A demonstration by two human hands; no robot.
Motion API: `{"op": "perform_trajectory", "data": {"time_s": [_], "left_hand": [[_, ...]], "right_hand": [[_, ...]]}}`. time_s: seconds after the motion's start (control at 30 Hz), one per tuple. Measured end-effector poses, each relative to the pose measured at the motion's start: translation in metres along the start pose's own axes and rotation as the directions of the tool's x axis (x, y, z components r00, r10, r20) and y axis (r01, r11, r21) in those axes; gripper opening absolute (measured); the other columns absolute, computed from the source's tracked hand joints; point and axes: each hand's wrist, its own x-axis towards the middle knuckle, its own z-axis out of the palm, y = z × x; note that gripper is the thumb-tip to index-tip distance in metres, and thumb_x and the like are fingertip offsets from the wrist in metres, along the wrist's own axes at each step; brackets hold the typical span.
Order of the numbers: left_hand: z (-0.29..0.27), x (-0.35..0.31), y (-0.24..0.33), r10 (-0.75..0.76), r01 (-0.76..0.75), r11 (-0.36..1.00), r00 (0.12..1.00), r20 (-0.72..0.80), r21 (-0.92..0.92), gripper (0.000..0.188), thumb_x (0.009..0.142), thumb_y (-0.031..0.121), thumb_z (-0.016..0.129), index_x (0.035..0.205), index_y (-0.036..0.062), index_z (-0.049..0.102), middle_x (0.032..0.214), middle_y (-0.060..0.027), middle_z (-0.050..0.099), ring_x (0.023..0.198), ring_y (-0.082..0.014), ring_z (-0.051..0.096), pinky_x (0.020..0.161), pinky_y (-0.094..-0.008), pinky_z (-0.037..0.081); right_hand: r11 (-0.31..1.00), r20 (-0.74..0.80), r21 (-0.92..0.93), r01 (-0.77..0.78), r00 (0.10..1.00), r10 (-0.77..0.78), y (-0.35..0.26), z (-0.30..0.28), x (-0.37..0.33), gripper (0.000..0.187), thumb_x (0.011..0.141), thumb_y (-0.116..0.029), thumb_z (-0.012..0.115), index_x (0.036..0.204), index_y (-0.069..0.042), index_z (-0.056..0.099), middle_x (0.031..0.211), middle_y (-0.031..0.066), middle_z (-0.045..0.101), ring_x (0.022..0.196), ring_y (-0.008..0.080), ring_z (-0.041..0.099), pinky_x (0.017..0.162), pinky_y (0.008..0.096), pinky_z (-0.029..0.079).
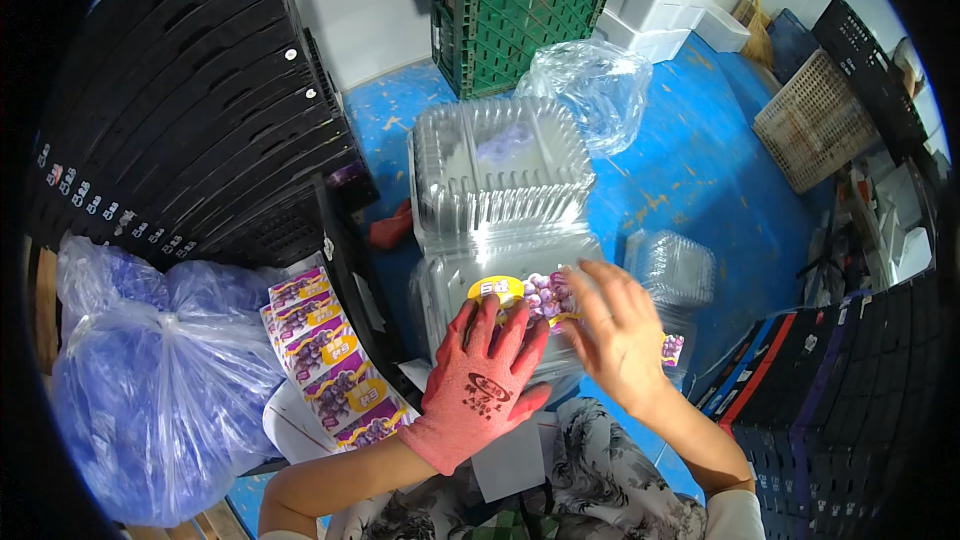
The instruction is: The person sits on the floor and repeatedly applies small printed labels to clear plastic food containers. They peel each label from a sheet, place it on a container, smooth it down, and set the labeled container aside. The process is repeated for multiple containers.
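A stack of clear plastic clamshell containers (500,190) stands in front of me, with the top one's flat lid (445,280) folded toward me. Across that lid lies a purple and yellow grape label (545,295). My left hand (482,390), in a pink-red work glove, presses on the label's left part with fingers spread. Bare and slightly blurred, my right hand (615,330) rests at the label's right end, its fingers apart. Left of my glove, a strip of grape labels (330,370) hangs in a curve.
Tall black crates (200,90) rise at the left above a bag of purple-blue material (160,380). Green crates (530,10) and white foam boxes (660,0) stand at the back. Smaller clear containers (672,265) sit at the right, near more black crates (840,400). Loose clear plastic (595,90) lies behind the stack.
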Motion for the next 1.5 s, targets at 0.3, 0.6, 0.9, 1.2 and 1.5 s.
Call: {"op": "perform_trajectory", "data": {"time_s": [0.3,0.6,0.9,1.2,1.5], "left_hand": [[0.003,-0.070,0.038,0.199,-0.191,0.941,0.980,0.001,-0.278,0.043,0.075,0.033,0.064,0.106,0.0036,0.057,0.107,-0.0113,0.054,0.105,-0.0283,0.050,0.093,-0.0442,0.040],[0.007,-0.063,0.031,0.166,-0.162,0.934,0.986,-0.015,-0.320,0.040,0.075,0.029,0.065,0.105,0.0047,0.056,0.108,-0.0100,0.054,0.103,-0.0268,0.052,0.090,-0.0399,0.042],[-0.004,-0.040,0.028,0.042,-0.046,0.991,0.999,-0.035,-0.127,0.048,0.074,0.032,0.062,0.113,0.0065,0.054,0.122,-0.0137,0.046,0.115,-0.0338,0.041,0.096,-0.0499,0.034],[0.017,-0.037,0.017,0.114,-0.105,0.980,0.993,-0.039,0.172,0.044,0.072,0.024,0.062,0.111,0.0062,0.053,0.118,-0.0145,0.046,0.110,-0.0329,0.042,0.095,-0.0468,0.037],[0.018,-0.037,0.019,0.113,-0.106,0.969,0.993,-0.018,0.223,0.044,0.072,0.028,0.062,0.111,0.0092,0.056,0.117,-0.0136,0.048,0.109,-0.0336,0.043,0.094,-0.0467,0.036]], "right_hand": [[0.951,0.191,0.079,0.300,0.931,-0.310,0.007,-0.004,-0.010,0.076,0.064,-0.031,0.075,0.132,-0.014,0.045,0.139,0.0115,0.037,0.130,0.0307,0.032,0.105,0.0583,0.019],[0.920,0.153,0.070,0.387,0.907,-0.393,0.001,-0.024,-0.005,0.067,0.061,-0.019,0.076,0.124,-0.015,0.053,0.127,0.0064,0.048,0.122,0.0259,0.042,0.105,0.0536,0.026],[0.896,-0.142,-0.087,0.435,0.885,-0.443,0.001,-0.029,0.010,0.047,0.063,0.001,0.056,0.110,-0.002,0.058,0.108,0.0118,0.060,0.100,0.0283,0.057,0.087,0.0412,0.044],[0.958,-0.467,-0.136,0.253,0.836,-0.287,0.027,-0.045,0.063,0.036,0.054,0.011,0.052,0.084,-0.007,0.061,0.076,0.0059,0.062,0.064,0.0238,0.058,0.052,0.0344,0.047],[0.997,-0.842,-0.011,0.077,0.537,-0.051,0.084,-0.094,0.055,0.041,0.063,0.021,0.045,0.092,-0.001,0.062,0.080,0.0109,0.062,0.073,0.0179,0.062,0.064,0.0274,0.049]]}}
